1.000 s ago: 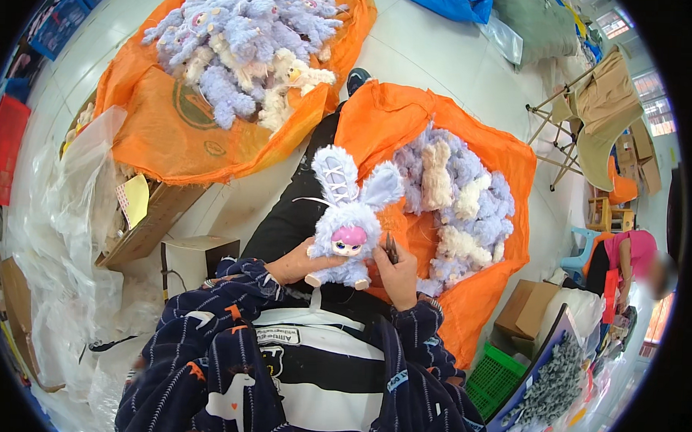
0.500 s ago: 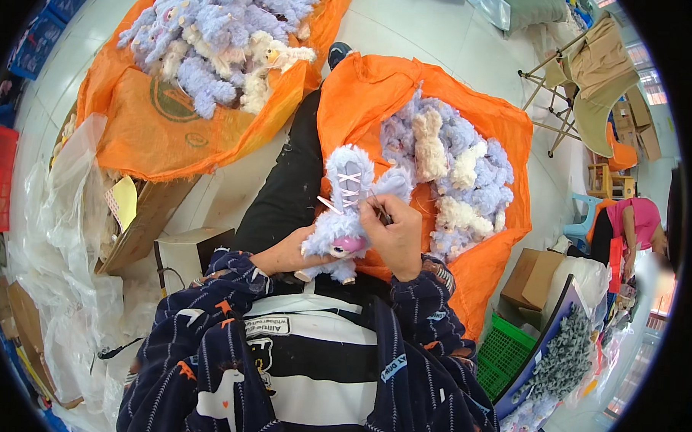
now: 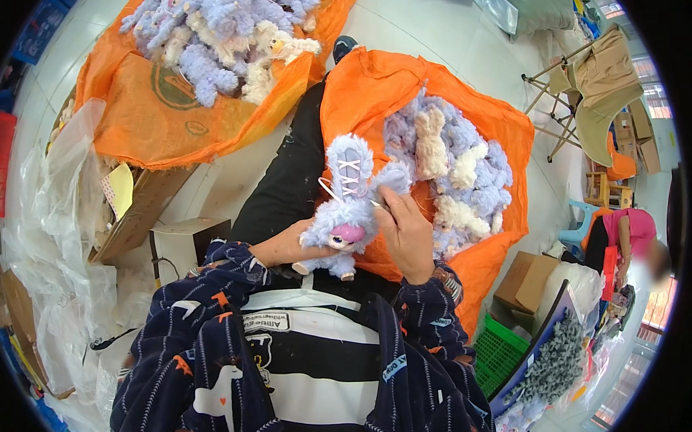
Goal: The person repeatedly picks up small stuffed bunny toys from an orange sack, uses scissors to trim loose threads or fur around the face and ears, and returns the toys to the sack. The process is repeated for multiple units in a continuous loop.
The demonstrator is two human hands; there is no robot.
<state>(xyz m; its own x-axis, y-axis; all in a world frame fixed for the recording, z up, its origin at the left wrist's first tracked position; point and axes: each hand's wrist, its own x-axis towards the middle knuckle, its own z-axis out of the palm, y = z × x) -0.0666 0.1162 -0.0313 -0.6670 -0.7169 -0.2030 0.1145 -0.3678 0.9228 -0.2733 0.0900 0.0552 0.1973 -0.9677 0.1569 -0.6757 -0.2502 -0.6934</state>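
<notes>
A fluffy lilac plush rabbit (image 3: 348,208) with a pink snout and white lacing on one ear is held over my lap. My left hand (image 3: 288,248) grips its body from behind and below. My right hand (image 3: 403,227) pinches a thin metal tool at the base of the ear, its tip in the fur. A loose white thread loops off the laced ear. An orange sack (image 3: 381,95) on my right holds several lilac and cream plush toys (image 3: 454,163).
A second orange sack (image 3: 159,110) full of plush toys lies at the far left. Clear plastic bags (image 3: 48,228) and a cardboard box (image 3: 185,241) sit to my left. A green crate (image 3: 497,351), a folding chair (image 3: 594,87) and another person (image 3: 627,233) are on the right.
The rabbit has turned and tilted, its laced ear now upright. My right hand moved from its side to the ear base with the tool.
</notes>
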